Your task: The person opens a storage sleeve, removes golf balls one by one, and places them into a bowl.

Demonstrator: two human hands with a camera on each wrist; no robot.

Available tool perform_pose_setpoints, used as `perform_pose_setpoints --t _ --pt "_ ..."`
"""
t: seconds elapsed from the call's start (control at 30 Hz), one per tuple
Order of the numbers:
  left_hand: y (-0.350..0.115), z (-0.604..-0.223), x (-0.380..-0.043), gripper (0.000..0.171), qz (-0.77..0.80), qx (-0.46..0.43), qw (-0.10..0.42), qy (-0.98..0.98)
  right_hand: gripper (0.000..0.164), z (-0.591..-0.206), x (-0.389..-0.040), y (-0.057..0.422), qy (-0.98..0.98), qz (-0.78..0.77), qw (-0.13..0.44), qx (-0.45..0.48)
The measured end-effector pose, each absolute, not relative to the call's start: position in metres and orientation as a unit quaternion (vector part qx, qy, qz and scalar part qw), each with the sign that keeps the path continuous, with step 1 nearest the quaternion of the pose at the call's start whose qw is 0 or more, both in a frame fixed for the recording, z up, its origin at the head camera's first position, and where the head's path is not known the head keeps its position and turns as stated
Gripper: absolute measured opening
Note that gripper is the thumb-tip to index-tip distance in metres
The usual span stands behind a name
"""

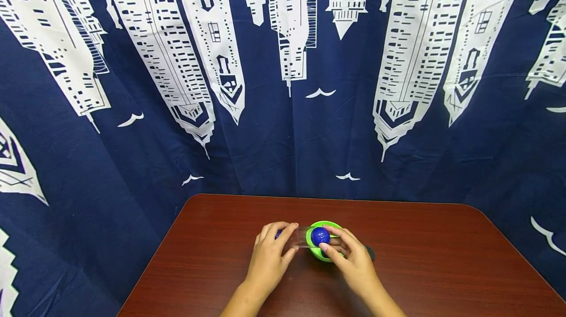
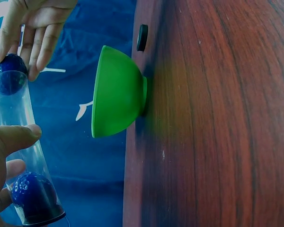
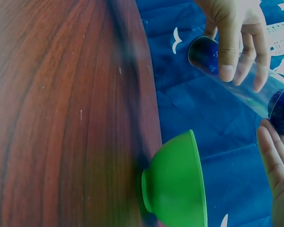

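Observation:
My left hand (image 1: 269,260) grips a clear plastic tube (image 1: 302,237) around its side, holding it above the table. Inside the tube's capped end sits one blue textured ball (image 2: 34,191), against a black cap (image 2: 42,220). My right hand (image 1: 353,258) pinches a second blue ball (image 1: 320,236) between thumb and fingers at the tube's open mouth. Part of that ball shows through the clear wall, and part stands outside. Below and behind the tube, a green bowl (image 2: 118,94) stands upright on the table; the right hand and ball hide some of it in the head view.
A small black disc (image 2: 142,38), probably a lid, lies on the reddish-brown wooden table (image 1: 212,268), just right of the bowl. Behind the table hangs a dark blue cloth (image 1: 283,159) printed with white buildings and birds.

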State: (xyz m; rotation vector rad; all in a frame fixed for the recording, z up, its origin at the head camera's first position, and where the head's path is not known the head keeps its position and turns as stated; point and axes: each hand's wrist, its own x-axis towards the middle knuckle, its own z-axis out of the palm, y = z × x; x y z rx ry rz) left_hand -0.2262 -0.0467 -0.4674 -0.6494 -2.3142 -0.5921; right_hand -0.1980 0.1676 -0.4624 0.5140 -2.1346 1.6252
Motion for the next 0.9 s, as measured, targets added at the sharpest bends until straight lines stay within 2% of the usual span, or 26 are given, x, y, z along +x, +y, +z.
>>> perform_pose_setpoints --t 0.4,0.9 --pt "-0.045 -0.469 -0.231 0.06 -0.251 -0.223 0.336 -0.88 0.04 -0.454 -0.206 0.181 -0.763 0.586 0.221 0.161" --pt "-0.045 -0.468 -0.233 0.06 -0.305 -0.199 0.316 -0.876 0.041 -0.47 -0.228 0.183 -0.814 0.532 0.186 0.143"
